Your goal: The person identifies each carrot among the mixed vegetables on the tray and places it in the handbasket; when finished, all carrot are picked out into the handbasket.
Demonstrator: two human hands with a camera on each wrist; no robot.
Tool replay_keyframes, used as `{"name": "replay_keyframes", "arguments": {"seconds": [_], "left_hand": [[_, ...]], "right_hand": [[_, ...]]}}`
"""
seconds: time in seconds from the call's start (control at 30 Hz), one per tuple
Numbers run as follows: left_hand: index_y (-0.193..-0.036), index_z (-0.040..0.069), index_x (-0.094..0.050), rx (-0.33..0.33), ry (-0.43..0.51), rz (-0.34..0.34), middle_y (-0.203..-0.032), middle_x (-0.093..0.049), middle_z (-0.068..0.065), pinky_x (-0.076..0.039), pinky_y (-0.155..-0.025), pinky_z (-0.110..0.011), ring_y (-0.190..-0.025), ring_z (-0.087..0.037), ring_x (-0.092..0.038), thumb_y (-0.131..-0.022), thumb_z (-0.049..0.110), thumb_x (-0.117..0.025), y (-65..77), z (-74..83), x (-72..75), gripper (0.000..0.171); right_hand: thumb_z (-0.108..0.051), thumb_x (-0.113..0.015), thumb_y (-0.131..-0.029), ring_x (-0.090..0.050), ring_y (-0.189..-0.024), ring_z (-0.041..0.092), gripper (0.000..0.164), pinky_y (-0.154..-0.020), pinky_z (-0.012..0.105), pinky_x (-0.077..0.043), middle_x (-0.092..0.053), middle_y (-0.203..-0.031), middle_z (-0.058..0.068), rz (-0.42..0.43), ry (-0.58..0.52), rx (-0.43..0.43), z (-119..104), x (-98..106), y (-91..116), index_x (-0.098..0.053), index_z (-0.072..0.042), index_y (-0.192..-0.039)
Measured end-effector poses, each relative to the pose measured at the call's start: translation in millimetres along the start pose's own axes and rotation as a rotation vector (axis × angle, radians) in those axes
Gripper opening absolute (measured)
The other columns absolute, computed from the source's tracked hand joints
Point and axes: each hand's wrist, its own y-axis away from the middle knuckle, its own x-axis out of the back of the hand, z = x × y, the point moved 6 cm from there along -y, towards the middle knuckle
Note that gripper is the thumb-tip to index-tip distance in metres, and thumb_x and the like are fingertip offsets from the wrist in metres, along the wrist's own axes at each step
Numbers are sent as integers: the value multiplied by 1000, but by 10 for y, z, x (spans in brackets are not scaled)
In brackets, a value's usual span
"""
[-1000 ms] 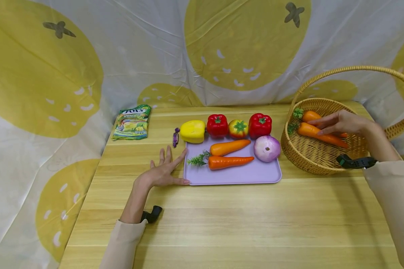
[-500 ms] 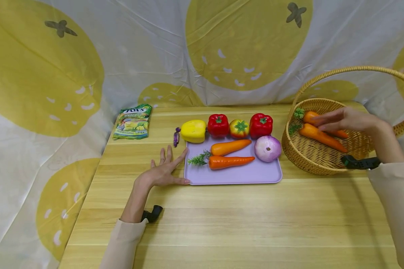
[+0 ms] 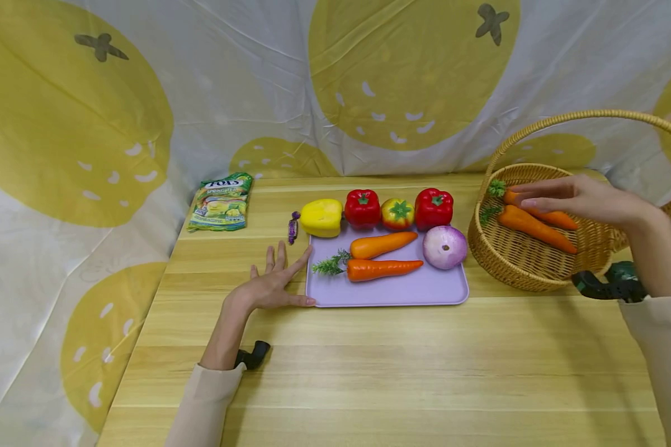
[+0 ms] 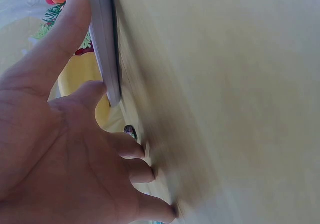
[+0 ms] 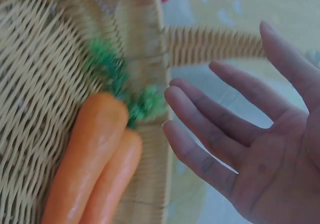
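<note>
My left hand [image 3: 271, 288] is spread at the left edge of the lilac tray [image 3: 391, 295], its thumb at the near corner and the other fingertips down on the table. On the tray lie two carrots, one orange carrot [image 3: 383, 246] and a redder carrot [image 3: 384, 270] with a leafy top, plus a purple onion [image 3: 444, 247]. Over the wicker basket [image 3: 514, 270] hovers my right hand [image 3: 587, 198], fingers extended and holding nothing. Below it, two carrots [image 5: 95, 149] lie side by side in the basket, leafy tops toward the left wall in the head view.
Along the tray's far edge sit a yellow pepper [image 3: 321, 218], two red peppers [image 3: 361, 209] and a red-yellow tomato [image 3: 397, 214]. A purple wrapped candy [image 3: 293, 228] and a green candy bag [image 3: 220, 203] lie to the left. The basket's tall handle [image 3: 598, 114] arches behind my right hand.
My right hand has let go of the carrot in the basket, opened its fingers and lifted slightly to the right. The left hand has stayed at the tray.
</note>
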Motion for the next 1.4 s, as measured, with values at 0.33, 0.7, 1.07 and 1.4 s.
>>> {"name": "replay_keyframes", "arguments": {"seconds": [0.33,0.7,1.07,1.4], "left_hand": [[-167,33,0,0,2,4,-165,34,-25,13,-114,-83,-153,-49,30,-91,58,-73,-3,-16,2,108],[-167,34,0,5,3,2,-165,34,-25,13,-114,-82,-153,-49,30,-91,58,-72,-9,-15,1,107],[-167,35,0,-3,-4,4,-165,34,-24,13,-114,-82,-153,-49,30,-91,59,-72,-14,-14,-8,108],[-167,34,0,-5,0,7,-165,35,-25,13,-114,-82,-153,-49,31,-91,57,-73,-2,-14,-9,107]], "right_hand": [[-25,-62,-105,-61,-122,-7,41,-91,6,-46,-65,-142,-12,7,10,155,-696,-284,54,-60,-29,-145],[-22,-71,-99,-54,-135,7,48,-102,11,-44,-62,-147,-8,8,-22,381,-1313,-901,-108,-60,-33,-144],[-24,-78,-94,-55,-131,31,56,-103,57,-49,-59,-148,8,6,-107,491,-1583,-1540,-503,-60,-20,-147],[-22,-82,-90,-59,-134,25,52,-112,49,-49,-67,-140,5,7,-105,515,-1642,-1925,-718,-67,-14,-139]]}}
